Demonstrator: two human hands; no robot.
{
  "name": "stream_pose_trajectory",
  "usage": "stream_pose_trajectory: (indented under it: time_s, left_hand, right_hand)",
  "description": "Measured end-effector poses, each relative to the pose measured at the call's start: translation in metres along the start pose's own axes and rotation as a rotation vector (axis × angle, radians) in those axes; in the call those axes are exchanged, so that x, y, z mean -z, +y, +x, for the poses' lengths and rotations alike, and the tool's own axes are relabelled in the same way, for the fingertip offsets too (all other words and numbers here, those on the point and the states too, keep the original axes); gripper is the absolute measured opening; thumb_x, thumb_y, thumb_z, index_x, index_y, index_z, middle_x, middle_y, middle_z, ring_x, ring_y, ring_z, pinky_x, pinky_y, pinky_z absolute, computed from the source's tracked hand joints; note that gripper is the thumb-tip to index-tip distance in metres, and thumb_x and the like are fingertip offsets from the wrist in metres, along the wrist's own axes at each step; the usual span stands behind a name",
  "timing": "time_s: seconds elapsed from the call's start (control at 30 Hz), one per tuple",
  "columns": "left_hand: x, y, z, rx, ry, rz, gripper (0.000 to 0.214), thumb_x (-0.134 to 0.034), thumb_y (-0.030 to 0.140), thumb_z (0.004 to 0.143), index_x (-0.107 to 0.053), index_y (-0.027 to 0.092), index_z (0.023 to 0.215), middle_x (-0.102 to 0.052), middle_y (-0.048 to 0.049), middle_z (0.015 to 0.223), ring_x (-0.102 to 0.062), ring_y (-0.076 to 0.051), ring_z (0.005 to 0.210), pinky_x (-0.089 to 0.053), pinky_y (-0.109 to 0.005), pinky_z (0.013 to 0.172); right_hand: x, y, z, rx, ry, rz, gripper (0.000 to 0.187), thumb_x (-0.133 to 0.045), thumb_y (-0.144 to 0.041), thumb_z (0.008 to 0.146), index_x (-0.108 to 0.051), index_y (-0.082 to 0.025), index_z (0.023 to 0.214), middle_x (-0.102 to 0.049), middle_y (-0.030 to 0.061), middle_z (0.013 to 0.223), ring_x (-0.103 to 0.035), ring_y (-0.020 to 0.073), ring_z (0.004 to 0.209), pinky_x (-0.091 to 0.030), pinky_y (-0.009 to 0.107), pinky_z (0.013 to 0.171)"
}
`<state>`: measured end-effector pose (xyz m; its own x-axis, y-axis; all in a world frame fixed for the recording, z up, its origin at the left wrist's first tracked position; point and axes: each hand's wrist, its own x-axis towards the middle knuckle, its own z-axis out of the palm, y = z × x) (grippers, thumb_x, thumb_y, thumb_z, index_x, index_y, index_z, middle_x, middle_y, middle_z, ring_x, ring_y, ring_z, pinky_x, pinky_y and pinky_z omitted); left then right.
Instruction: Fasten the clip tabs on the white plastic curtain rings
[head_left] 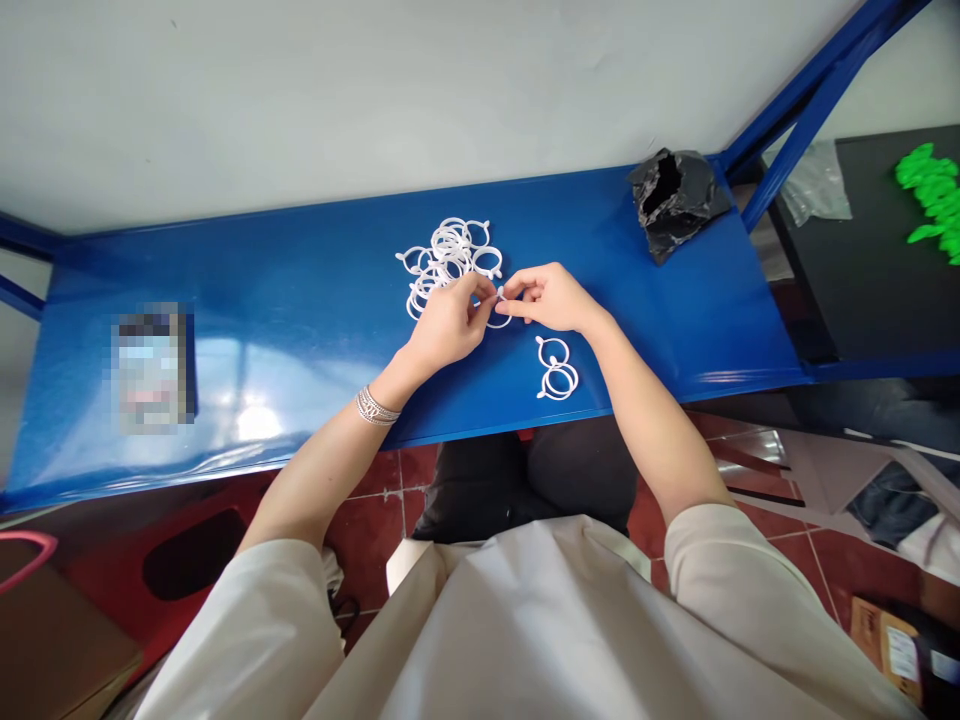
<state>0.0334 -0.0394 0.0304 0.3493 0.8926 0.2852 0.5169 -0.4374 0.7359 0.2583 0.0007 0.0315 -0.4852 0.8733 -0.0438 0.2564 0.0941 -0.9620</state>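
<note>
Over the blue table, my left hand [454, 320] and my right hand [551, 297] meet with their fingertips pinched on one white ring [499, 322]. Small tabs stick out from rings of this kind; fingers cover part of the held one. Left of and behind my hands lies a loose pile of several white rings [451, 240], partly hidden by my left hand. A few more white rings [559, 380] lie together on the table, nearer to me, below my right hand.
A crumpled black plastic bag [679, 200] stands at the table's back right corner. On the left of the blue table [315, 290] lies a blurred-out flat object [154, 368]. Bright green pieces [930, 195] sit on a dark surface at far right, past a blue frame bar.
</note>
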Motion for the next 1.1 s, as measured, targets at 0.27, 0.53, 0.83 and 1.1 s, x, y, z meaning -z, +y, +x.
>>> stream_pose_trajectory:
  time_s: [0.27,0.53,0.83,1.1]
  left_hand:
    - [0.008,0.005,0.008,0.332,-0.205,-0.56,0.039,-0.088,0.053,0.093,-0.071,0.018,0.097,-0.068,-0.0011,0.074,-0.051,-0.007,0.046,-0.04,-0.024,0.043]
    - [0.01,0.018,0.01,0.474,-0.379,-0.94,0.049,-0.094,0.053,0.079,-0.058,0.02,0.071,-0.039,0.0058,0.063,-0.033,-0.005,0.05,-0.038,-0.025,0.045]
    - [0.005,0.019,0.01,0.409,-0.393,-0.994,0.064,-0.083,0.063,0.089,-0.038,0.024,0.066,-0.027,0.006,0.066,-0.027,-0.007,0.052,-0.034,-0.026,0.045]
    - [0.001,0.01,0.009,0.348,-0.174,-0.916,0.051,-0.085,0.065,0.089,-0.061,0.021,0.079,-0.052,0.0024,0.069,-0.052,-0.01,0.05,-0.047,-0.026,0.045]
  right_hand:
    - [-0.001,-0.001,-0.002,0.028,-0.122,0.213,0.039,-0.099,-0.043,0.087,-0.073,-0.015,0.093,-0.073,0.0031,0.077,-0.061,0.0101,0.055,-0.045,0.024,0.048]
    - [-0.008,-0.013,-0.006,0.03,-0.312,0.486,0.034,-0.094,-0.021,0.083,-0.061,-0.018,0.075,-0.048,-0.0098,0.058,-0.034,0.0028,0.045,-0.025,0.019,0.041]
    - [-0.015,-0.011,-0.003,0.061,-0.272,0.552,0.033,-0.086,-0.019,0.079,-0.055,-0.02,0.068,-0.04,-0.0118,0.054,-0.029,0.0019,0.042,-0.022,0.018,0.04]
    - [-0.01,-0.003,0.002,0.136,0.019,0.395,0.038,-0.1,-0.04,0.081,-0.075,-0.016,0.095,-0.079,0.0031,0.086,-0.068,0.0126,0.063,-0.059,0.026,0.058]
